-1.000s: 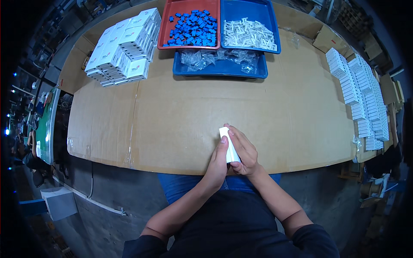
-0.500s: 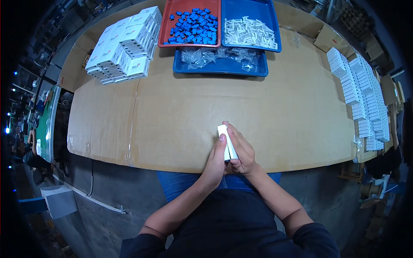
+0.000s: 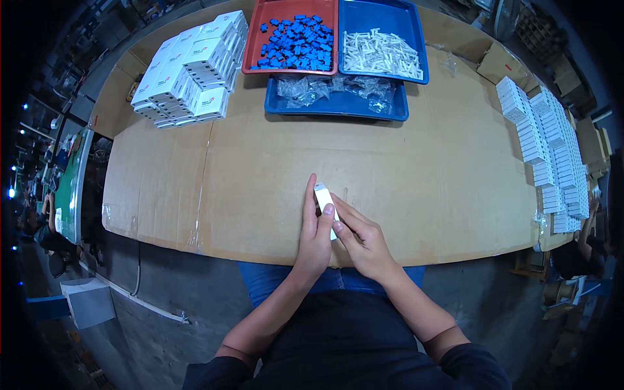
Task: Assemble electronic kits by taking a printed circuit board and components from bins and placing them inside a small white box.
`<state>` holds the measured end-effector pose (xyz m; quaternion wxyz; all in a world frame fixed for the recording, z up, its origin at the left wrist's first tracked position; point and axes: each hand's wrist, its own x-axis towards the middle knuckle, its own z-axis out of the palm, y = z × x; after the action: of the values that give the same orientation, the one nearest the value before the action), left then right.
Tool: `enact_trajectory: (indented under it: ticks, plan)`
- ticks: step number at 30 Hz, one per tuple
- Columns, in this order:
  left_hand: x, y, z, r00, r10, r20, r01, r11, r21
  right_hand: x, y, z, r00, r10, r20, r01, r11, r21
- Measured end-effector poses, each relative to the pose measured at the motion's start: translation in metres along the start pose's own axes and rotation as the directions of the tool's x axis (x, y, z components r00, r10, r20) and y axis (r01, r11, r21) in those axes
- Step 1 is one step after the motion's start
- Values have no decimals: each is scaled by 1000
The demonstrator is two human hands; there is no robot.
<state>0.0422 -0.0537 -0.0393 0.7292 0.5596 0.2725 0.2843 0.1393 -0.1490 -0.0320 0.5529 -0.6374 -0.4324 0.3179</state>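
One small white box is being pinched between left hand and right hand, both closing on it; three trays are sitting well beyond, bare cardboard surface lying open between, near edge just under wrists.

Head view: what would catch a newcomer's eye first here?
Both hands, left hand and right hand, meet around a small white box at the near edge of the cardboard-covered table. At the far edge, a red tray of blue pieces stands out.
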Motion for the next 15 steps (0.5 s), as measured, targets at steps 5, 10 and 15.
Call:
enact_trajectory:
  ticks: [5, 10, 15]
  plan:
    - [-2, 5, 2, 1000, 8, -22, -8, 1000, -5, -1, -3, 5, 999, -40, -37, 38, 998, -48]
    - [-4, -6, -3, 999, 33, 18, -33, 999, 9, -3, 4, 5, 968, -245, -52, 228, 948, -223]
    - [-8, -12, -5, 996, 81, 23, -81, 997, 11, -1, 6, 4, 921, -385, -66, 341, 875, -345]
